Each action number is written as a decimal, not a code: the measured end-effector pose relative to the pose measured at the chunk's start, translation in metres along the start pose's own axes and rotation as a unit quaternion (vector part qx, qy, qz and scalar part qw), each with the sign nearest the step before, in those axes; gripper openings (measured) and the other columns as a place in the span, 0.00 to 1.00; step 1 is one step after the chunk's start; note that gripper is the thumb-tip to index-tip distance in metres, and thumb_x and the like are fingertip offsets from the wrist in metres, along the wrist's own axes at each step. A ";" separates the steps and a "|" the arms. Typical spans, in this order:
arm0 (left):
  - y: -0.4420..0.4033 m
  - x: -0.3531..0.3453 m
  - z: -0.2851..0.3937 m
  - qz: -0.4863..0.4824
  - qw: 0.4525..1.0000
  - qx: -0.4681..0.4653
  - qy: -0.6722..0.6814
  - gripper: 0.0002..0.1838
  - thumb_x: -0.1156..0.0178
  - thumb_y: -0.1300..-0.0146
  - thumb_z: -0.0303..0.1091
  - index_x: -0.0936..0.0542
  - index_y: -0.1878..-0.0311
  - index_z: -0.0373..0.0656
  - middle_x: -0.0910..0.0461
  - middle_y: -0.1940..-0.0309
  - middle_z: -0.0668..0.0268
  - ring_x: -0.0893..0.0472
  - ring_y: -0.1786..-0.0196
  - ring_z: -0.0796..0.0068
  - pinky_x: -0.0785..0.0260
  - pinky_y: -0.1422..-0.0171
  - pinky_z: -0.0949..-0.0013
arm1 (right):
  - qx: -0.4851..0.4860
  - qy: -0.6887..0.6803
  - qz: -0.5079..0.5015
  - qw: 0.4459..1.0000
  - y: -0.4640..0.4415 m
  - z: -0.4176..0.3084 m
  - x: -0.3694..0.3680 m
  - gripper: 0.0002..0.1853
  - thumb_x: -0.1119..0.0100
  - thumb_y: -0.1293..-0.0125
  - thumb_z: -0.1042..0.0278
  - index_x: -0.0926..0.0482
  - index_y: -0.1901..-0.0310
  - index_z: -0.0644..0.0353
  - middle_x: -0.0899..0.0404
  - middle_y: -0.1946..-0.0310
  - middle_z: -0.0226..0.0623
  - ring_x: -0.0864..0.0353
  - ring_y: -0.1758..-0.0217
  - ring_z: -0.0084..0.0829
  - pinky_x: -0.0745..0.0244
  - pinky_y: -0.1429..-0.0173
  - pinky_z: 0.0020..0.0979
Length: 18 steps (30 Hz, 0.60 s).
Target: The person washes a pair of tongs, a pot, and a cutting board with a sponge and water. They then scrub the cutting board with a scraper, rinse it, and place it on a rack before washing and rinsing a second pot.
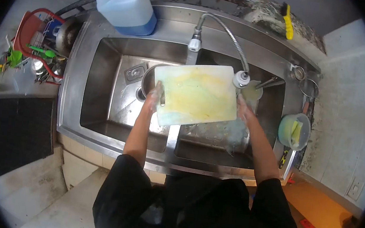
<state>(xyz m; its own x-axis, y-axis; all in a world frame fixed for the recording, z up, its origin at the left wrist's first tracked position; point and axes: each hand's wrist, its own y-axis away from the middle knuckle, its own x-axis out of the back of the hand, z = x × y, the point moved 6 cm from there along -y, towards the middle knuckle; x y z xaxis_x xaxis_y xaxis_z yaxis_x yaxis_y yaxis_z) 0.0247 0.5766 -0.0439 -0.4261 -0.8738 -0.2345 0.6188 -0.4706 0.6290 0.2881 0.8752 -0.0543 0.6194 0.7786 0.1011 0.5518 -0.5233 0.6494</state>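
A white cutting board (197,95) with yellowish stains is held up over the divider of a double steel sink (120,128). My left hand (153,96) grips its left edge beside the handle slot. My right hand (244,109) has hold of the right edge; some of its fingers are hidden behind the board. The white spray head of the faucet (240,79) hangs by the board's upper right corner. A metal pot (147,82), partly covered by the board, sits in the left basin. Behind the right edge, a cloudy container (253,93) shows in the right basin.
A jug of blue liquid (128,11) stands on the back ledge. To the right is a plastic tub (294,131) holding a yellow-green sponge (296,131). A red dish rack (26,35) with utensils is at left. A yellow-handled brush (288,25) lies at the back right.
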 end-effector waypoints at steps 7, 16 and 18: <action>-0.045 0.029 0.006 0.091 0.930 -0.233 -0.270 0.26 0.53 0.33 0.54 0.22 0.59 0.35 0.19 0.67 0.59 0.22 0.74 0.65 0.30 0.65 0.62 | 0.225 0.275 0.110 0.928 -0.027 -0.062 -0.029 0.30 0.52 0.35 0.44 0.29 0.43 0.64 0.24 0.48 0.48 0.27 0.43 0.41 0.36 0.39 0.34; -0.032 0.016 0.017 0.280 0.847 -0.131 -0.432 0.35 0.66 0.31 0.57 0.20 0.63 0.33 0.22 0.68 0.40 0.22 0.59 0.40 0.32 0.50 0.48 | 0.409 0.410 0.167 0.798 0.020 -0.146 -0.057 0.27 0.46 0.36 0.57 0.35 0.37 0.57 0.29 0.46 0.55 0.30 0.41 0.47 0.37 0.38 0.39; -0.035 0.016 0.015 0.258 0.845 -0.114 -0.453 0.34 0.67 0.31 0.56 0.20 0.63 0.34 0.21 0.67 0.41 0.23 0.59 0.40 0.33 0.49 0.48 | 0.390 0.415 0.109 0.815 0.011 -0.144 -0.059 0.28 0.46 0.36 0.57 0.37 0.35 0.55 0.33 0.42 0.56 0.32 0.39 0.49 0.39 0.36 0.39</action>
<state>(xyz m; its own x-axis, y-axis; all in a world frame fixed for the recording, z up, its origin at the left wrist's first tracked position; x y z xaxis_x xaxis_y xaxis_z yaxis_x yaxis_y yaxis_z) -0.0137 0.5806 -0.0581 -0.3274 -0.5650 0.7573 0.9438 -0.1573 0.2907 0.1772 0.8735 0.0548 0.3374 0.4340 0.8354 0.8666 -0.4897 -0.0956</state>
